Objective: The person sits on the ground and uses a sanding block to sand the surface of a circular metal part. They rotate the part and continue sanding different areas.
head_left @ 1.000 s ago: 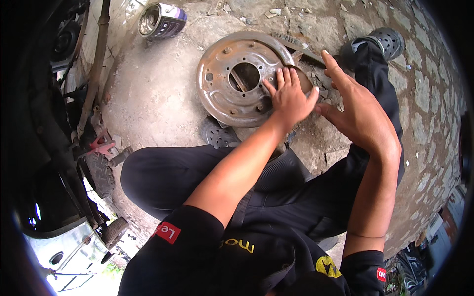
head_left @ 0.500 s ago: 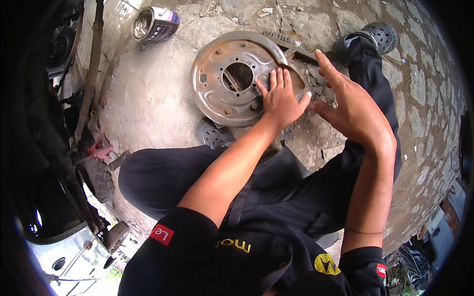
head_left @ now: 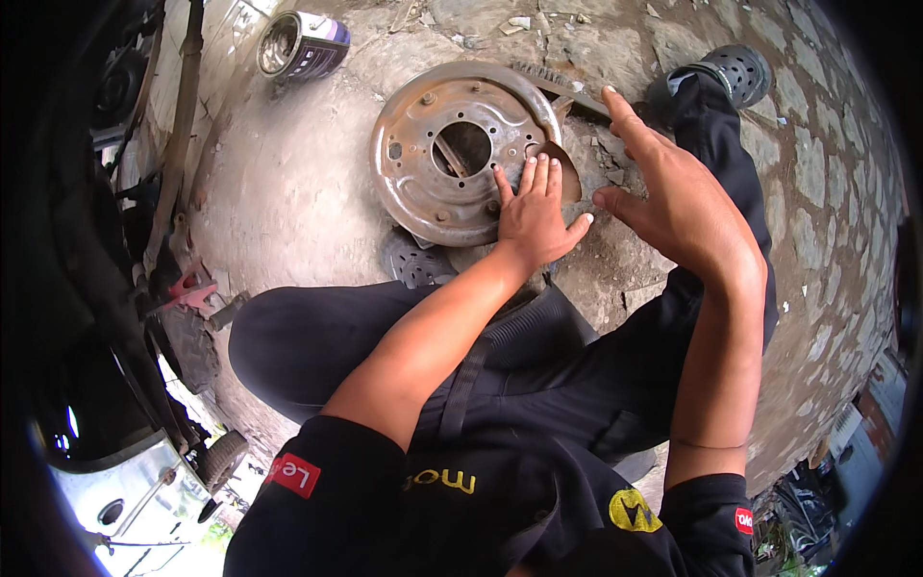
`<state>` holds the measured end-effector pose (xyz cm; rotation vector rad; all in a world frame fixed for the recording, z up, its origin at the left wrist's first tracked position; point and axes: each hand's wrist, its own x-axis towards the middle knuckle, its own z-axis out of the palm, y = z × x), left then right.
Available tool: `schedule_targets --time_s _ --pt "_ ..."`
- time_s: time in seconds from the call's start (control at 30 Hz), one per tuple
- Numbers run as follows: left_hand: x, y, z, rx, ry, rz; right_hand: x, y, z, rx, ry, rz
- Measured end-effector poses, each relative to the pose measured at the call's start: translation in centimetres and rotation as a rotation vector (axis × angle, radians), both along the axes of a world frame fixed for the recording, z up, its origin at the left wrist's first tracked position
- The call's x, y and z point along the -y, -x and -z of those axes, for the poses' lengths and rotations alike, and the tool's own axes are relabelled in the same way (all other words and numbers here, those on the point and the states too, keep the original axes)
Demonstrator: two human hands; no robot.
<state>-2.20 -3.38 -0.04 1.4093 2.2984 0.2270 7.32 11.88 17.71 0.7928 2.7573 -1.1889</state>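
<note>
A round, rusty metal backing plate (head_left: 409, 178) with a large central hole and several small bolt holes lies in front of me. My left hand (head_left: 535, 219) is laid flat on its right lower part, fingers stretched and thumb out. Under those fingers a thin, curved brown sheet (head_left: 565, 179), perhaps sandpaper, sticks out past the plate's rim; how much lies beneath the hand is hidden. My right hand (head_left: 685, 197) hovers to the right of the plate, thumb and fingers apart, holding nothing.
Beyond the plate lies a wire brush (head_left: 553, 79), partly hidden. An opened paint can (head_left: 306, 46) stands at the far left. My shoes (head_left: 740, 75) and bent legs (head_left: 327, 346) frame the plate. A red metal piece (head_left: 192, 288) and vehicle parts are along the left.
My left hand has slid a little toward me and to the left across the plate, the brown sheet shifting with it. My right hand has moved slightly left.
</note>
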Motion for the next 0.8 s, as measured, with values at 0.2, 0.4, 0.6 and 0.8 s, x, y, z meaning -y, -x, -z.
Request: schedule_targets --time_s 0.2,0.4,0.6,0.8 --pt "1.8 0.9 0.0 -0.039 -0.025 0.123 0.0 -0.2 -0.1 0.011 -0.005 -0.015" --pt "-1.2 1.3 0.7 -0.076 -0.029 0.052 0.0 -0.6 0.2 -0.019 -0.016 -0.008" --pt "1.7 1.7 0.0 -0.011 0.072 0.218 -0.4 -0.7 0.0 -0.022 -0.012 -0.003" --pt "-0.4 1.8 0.7 -0.097 -0.022 0.153 -0.1 -0.6 -0.3 0.024 0.027 0.004"
